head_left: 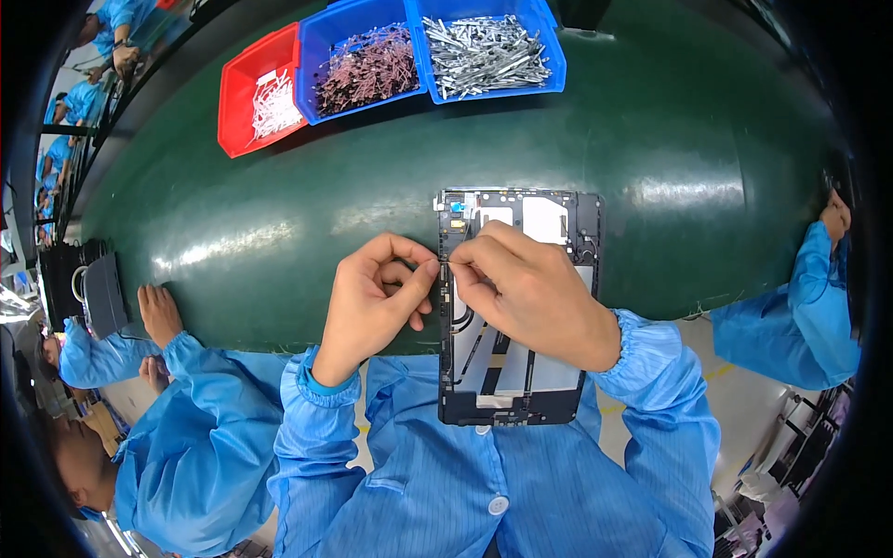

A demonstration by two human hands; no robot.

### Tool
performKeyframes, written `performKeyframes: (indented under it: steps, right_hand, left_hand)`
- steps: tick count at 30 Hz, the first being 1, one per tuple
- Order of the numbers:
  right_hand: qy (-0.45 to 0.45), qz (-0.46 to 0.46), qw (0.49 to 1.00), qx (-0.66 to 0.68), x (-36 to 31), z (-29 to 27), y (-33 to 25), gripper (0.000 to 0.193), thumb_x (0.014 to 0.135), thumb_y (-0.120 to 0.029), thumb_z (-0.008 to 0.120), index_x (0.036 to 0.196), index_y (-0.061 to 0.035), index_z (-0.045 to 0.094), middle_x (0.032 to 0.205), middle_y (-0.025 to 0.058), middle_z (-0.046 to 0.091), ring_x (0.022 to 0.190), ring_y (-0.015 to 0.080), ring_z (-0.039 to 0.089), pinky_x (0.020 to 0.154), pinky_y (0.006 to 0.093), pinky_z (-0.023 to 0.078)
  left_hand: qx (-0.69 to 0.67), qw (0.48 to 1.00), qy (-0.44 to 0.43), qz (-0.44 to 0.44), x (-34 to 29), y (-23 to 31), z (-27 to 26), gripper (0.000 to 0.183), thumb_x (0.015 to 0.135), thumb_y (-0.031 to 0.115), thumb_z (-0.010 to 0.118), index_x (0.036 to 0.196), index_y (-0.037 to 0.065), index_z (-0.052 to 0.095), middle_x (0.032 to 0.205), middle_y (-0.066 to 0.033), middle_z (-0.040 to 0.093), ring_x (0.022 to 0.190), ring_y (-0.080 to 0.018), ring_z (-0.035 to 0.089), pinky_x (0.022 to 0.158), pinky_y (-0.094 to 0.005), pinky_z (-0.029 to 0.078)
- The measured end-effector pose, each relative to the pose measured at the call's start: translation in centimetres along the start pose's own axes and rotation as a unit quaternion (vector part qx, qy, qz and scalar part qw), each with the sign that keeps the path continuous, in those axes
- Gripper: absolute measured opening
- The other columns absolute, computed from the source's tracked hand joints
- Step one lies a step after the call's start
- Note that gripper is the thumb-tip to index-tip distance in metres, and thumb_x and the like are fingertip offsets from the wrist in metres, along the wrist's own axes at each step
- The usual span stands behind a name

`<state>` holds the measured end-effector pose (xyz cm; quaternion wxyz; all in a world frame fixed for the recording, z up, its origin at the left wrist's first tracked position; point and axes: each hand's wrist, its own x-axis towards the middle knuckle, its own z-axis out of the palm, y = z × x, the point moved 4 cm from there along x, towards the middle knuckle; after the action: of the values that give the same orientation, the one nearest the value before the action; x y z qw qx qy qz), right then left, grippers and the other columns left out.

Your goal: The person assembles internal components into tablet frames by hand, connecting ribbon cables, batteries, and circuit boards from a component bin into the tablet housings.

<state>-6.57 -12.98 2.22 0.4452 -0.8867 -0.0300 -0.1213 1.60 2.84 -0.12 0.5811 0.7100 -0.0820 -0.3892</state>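
An opened tablet body (521,411), black-framed with silvery panels and dark ribbon cables, lies upright before me, its near end over the table's front edge. My left hand (374,290) is at its left rim, thumb and forefinger pinched together. Reaching across the tablet from the right, my right hand (532,290) also pinches at that rim, its fingertips almost meeting the left ones. Whatever sits between the fingertips is too small to make out. My right hand hides the middle of the tablet.
Beyond the tablet on the green table (353,177) stand a red bin (233,98) of white strips, a blue bin (307,70) of pinkish-brown small parts and another blue bin (556,70) of silvery strips. Co-workers in blue sit at left (200,446) and right (791,321).
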Motion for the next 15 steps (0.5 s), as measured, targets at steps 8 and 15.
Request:
performKeyframes:
  steps: [8,15]
  right_hand:
    - [0.003,-0.007,1.0,0.004,-0.06,-0.03,0.16,0.012,0.083,-0.001,0.071,0.093,0.0001,0.064,0.081,0.0099,0.059,0.066,0.0233,0.067,0.056,0.0342,0.053]
    - [0.005,-0.023,1.0,0.013,-0.1,0.0,0.35,0.011,0.084,-0.005,0.07,0.089,-0.0009,0.06,0.081,0.0097,0.056,0.063,0.0264,0.064,0.054,0.0372,0.052]
  left_hand:
    - [0.011,1.0,0.0,0.002,0.31,0.27,-0.13,0.009,0.092,0.002,0.066,0.097,-0.005,0.061,0.073,-0.0068,0.067,0.061,-0.0088,0.064,0.048,-0.0217,0.051]
    - [0.029,0.999,-0.024,-0.018,0.61,0.63,-0.42,0.008,0.092,0.001,0.066,0.095,-0.005,0.061,0.074,-0.0075,0.067,0.06,-0.009,0.064,0.048,-0.0221,0.051]
